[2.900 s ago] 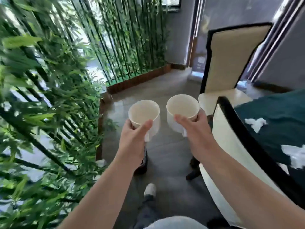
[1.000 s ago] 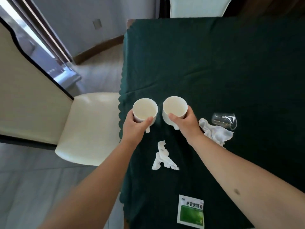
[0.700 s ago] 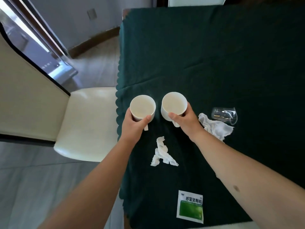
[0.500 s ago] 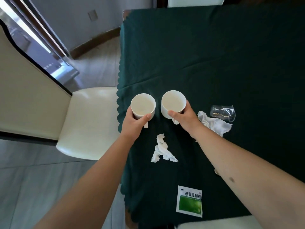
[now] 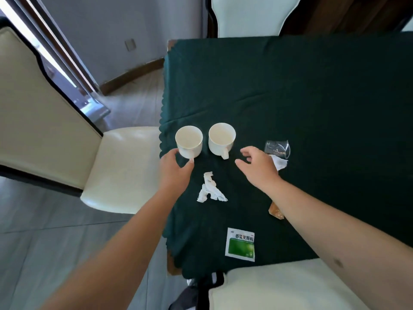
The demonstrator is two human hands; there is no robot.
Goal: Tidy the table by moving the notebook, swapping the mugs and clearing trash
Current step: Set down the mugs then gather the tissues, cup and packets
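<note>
Two empty white mugs stand side by side on the dark green tablecloth [image 5: 290, 97] near the table's left edge: the left mug [image 5: 188, 142] and the right mug [image 5: 221, 139], handles turned toward me. My left hand [image 5: 175, 173] is just below the left mug, fingers spread, fingertips at its base and handle. My right hand [image 5: 259, 168] hovers open to the right of the right mug, apart from it. Trash lies around: a crumpled tissue [image 5: 211, 191], a second tissue [image 5: 279, 163] partly behind my right hand, and a clear plastic cup [image 5: 277, 147] on its side. No notebook is in view.
A green-and-white sachet [image 5: 241, 247] lies near the table's front edge, and a brown wrapper [image 5: 276, 212] peeks out under my right forearm. Cream chairs stand at the left [image 5: 125, 166], at the far end [image 5: 252, 14] and right in front of me [image 5: 279, 287].
I turned from the plants to the table carrying both mugs. Both mugs now stand on the cloth, and both hands have let go and drawn back, the right one moving off to the right.
</note>
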